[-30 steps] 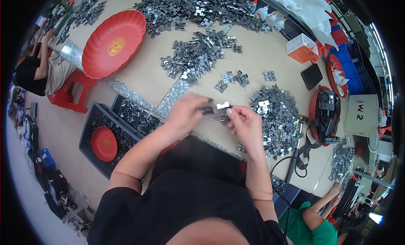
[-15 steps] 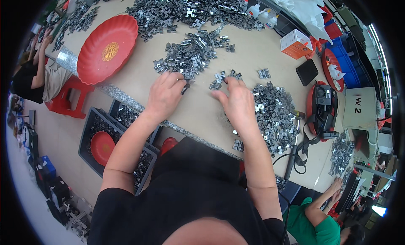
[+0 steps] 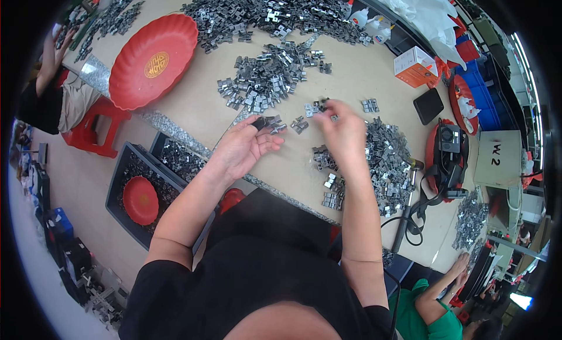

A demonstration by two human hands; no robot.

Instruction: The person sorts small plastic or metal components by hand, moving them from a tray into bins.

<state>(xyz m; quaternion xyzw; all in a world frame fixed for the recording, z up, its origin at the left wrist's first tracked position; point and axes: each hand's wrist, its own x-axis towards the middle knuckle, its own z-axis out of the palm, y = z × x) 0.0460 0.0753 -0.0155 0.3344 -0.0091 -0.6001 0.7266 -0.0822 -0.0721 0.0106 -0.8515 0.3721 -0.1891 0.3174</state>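
Observation:
My left hand [image 3: 241, 149] is turned partly palm up, thumb and forefinger closed on small metal clips [image 3: 270, 124], with its other fingers curled loosely. My right hand [image 3: 346, 132], blurred by motion, hovers over the table beside a few loose clips [image 3: 310, 110]; whether its fingertips hold one is unclear. One more clip [image 3: 299, 125] lies between the two hands. Beyond my left hand spreads a loose pile of shiny clips [image 3: 266, 76]. A second heap of clips [image 3: 386, 164] lies to the right of my right forearm.
A large red scalloped tray [image 3: 132, 65] sits at the table's left edge. Bins of metal parts [image 3: 126, 214] stand below left. Rightward are an orange-white box [image 3: 414, 67], a black flat device [image 3: 428, 104] and a black-handled tool [image 3: 403, 226]. Co-workers sit at both sides.
My left hand has turned palm upward and come nearer the middle with clips in its fingers. My right hand has shifted slightly right, and more clips lie beside its wrist.

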